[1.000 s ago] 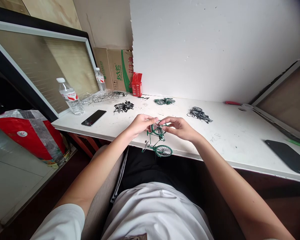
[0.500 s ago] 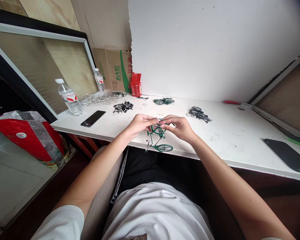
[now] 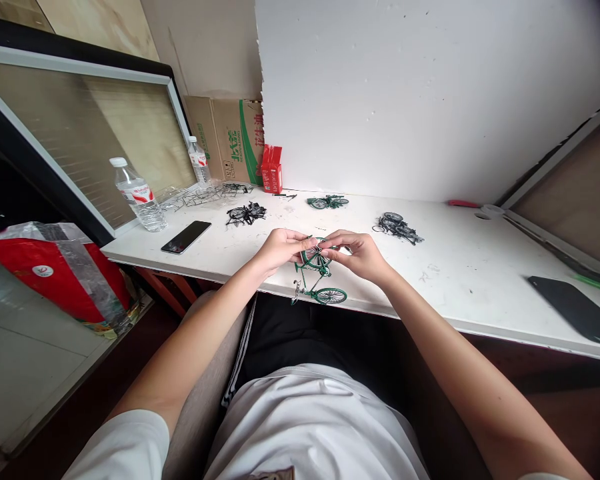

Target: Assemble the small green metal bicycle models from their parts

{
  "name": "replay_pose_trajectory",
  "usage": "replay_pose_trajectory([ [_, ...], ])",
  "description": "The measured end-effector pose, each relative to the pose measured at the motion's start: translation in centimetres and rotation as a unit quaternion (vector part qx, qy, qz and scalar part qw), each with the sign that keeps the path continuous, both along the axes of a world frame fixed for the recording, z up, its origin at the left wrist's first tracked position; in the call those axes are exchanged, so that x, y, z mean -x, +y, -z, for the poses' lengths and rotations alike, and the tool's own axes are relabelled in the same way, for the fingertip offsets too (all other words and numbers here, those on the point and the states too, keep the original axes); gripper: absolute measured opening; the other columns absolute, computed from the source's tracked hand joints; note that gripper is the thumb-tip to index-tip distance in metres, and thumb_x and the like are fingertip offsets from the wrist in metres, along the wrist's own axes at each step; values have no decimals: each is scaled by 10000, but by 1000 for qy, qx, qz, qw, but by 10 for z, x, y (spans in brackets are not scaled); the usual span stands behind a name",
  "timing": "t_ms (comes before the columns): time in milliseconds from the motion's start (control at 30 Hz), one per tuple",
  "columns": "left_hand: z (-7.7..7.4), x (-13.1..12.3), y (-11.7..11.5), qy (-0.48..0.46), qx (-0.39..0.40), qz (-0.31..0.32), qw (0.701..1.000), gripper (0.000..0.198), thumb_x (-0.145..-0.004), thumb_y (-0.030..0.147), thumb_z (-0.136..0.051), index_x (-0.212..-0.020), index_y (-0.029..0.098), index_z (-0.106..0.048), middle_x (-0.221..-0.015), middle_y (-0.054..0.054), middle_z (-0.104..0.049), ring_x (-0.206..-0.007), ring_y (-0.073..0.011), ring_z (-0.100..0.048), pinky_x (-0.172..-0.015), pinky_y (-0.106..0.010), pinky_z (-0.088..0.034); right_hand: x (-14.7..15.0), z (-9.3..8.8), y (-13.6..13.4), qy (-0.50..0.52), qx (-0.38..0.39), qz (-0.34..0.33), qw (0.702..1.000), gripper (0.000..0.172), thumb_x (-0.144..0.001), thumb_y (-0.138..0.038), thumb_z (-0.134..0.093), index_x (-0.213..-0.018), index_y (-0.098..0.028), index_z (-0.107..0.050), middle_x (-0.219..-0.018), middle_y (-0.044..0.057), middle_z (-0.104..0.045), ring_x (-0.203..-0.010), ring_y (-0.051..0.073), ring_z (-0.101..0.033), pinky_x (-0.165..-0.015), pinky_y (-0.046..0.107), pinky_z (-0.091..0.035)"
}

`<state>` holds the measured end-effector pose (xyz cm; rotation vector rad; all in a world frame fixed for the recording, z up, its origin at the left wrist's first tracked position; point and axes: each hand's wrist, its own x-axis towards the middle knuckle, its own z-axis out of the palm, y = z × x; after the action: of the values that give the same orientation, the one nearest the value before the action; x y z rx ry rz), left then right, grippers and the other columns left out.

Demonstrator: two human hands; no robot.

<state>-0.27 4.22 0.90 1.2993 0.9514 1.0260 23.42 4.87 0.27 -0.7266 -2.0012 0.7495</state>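
A small green model bicycle (image 3: pixel 319 279) hangs over the near edge of the white table (image 3: pixel 460 267), one wheel up and the other wheel lower. My left hand (image 3: pixel 279 249) pinches the upper wheel from the left. From the right, my right hand (image 3: pixel 361 253) pinches the same wheel at its hub. Both hands have their fingers closed on the model.
Other model bicycles lie further back: a black one (image 3: pixel 247 213), a green one (image 3: pixel 327 201), another black one (image 3: pixel 397 227). A phone (image 3: pixel 187 237), two water bottles (image 3: pixel 137 195), wire parts (image 3: pixel 205 195), a red box (image 3: pixel 273 169) and a carton stand left. A dark phone (image 3: pixel 573 308) lies right.
Both hands and the bicycle rose slightly in the picture during the first half second, and the lower wheel tilted flatter. Since then almost nothing has moved.
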Motion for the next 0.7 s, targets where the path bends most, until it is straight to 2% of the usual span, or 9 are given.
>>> replay_pose_trajectory([
  [100,0,-1,0,-6,9,-5,1000,615,-616,593,-1006,-951,106,-837,-894,-132,-804,-745,-181,-721,-681,-293,-546,1,2,1,19,-5,9,1000,231,-907,-488,-844,-1027,-291,-859,-1122,74,-806,-1026,242,-752,-838,374,-586],
  [200,0,0,-1,-11,15,-15,1000,625,-594,590,-1016,-942,101,-839,-931,-141,-809,-744,-171,-710,-671,-285,-540,0,2,4,67,-5,48,997,253,-948,-513,-791,-1010,-272,-839,-1185,83,-792,-1117,250,-738,-884,373,-589],
  [333,-2,1,-2,-5,17,-11,1000,640,-582,592,-1020,-953,102,-844,-971,-157,-816,-795,-189,-726,-678,-281,-547,-9,5,15,78,5,129,989,343,-1019,-549,-676,-1101,-237,-793,-1126,89,-806,-1034,234,-749,-879,375,-585],
  [467,-5,4,-2,20,13,4,1000,625,-604,580,-1015,-947,90,-837,-972,-166,-813,-748,-175,-706,-645,-280,-536,-24,16,28,-82,-14,146,986,322,-1014,-477,-674,-1134,-199,-783,-1112,113,-808,-983,255,-745,-834,385,-583],
  [567,-7,7,-1,45,9,14,999,614,-613,571,-1015,-937,83,-829,-968,-171,-812,-705,-164,-688,-626,-285,-531,-31,26,32,-212,-57,139,966,237,-1008,-332,-641,-1102,-191,-807,-1094,122,-807,-956,267,-729,-846,397,-574],
  [700,-9,11,-1,71,-1,29,997,604,-636,580,-1002,-941,85,-834,-999,-192,-814,-736,-179,-703,-637,-290,-535,-29,31,30,-294,-95,143,940,233,-1017,-252,-611,-1070,-196,-831,-1061,120,-804,-981,276,-708,-883,380,-539],
])
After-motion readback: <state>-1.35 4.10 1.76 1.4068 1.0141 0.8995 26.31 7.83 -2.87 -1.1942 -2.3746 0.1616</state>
